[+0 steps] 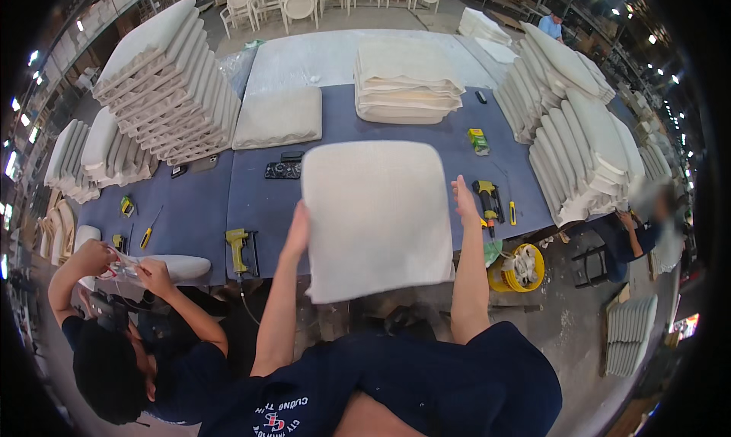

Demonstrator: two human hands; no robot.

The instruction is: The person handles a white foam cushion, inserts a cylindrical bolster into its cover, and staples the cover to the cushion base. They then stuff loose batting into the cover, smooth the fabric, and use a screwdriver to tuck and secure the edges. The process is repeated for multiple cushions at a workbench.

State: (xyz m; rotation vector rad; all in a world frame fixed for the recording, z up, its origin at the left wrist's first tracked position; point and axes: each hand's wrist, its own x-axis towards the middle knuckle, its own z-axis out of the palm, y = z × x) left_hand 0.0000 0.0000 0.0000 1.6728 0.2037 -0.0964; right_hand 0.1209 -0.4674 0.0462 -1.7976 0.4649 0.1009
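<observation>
A white padded seat cushion with rounded far corners lies in front of me, its near edge reaching past the table's front edge. Along its left side is my left hand, fingers stretched and flat against the rim, partly hidden by it. Just off the right side, my right hand is open with the fingers straight and a small gap to the cushion. A yellow-green staple gun lies right of my right hand; another staple gun is on the table left of my left forearm.
Stacks of white cushions stand at left, at the back and at right. A yellow bucket of scraps sits by the table's front edge. Close on my left, a co-worker handles a white piece; another person is at right.
</observation>
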